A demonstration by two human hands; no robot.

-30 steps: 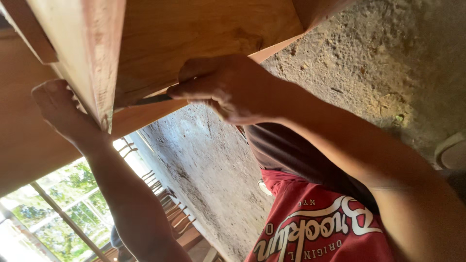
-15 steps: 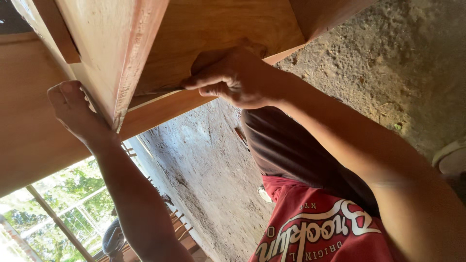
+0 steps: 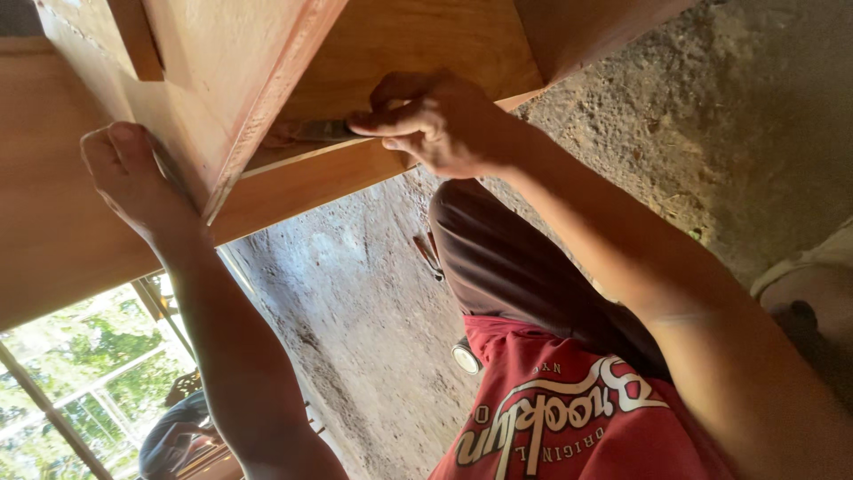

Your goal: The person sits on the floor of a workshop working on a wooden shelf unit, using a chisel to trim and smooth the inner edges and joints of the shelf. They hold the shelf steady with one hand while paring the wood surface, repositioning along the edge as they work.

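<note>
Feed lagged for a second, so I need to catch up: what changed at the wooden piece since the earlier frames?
The right hand slid its thin tool further left along the panel's edge, toward the upright board. Nothing was picked up or let go. The left hand still braces the board's outer face, and the same tool stays pinched in the right hand.

Wooden cabinet cut off by the top and left edges; full shape not readable. Slim tool mostly buried in the right hand, its tip lost in the shadowed joint, kind impossible to tell. Left hand fingertips hidden behind the panel edge. Small round object on the dirt floor half covered by the red shirt. Figure by the window blurred, cropped at the bottom.
</note>
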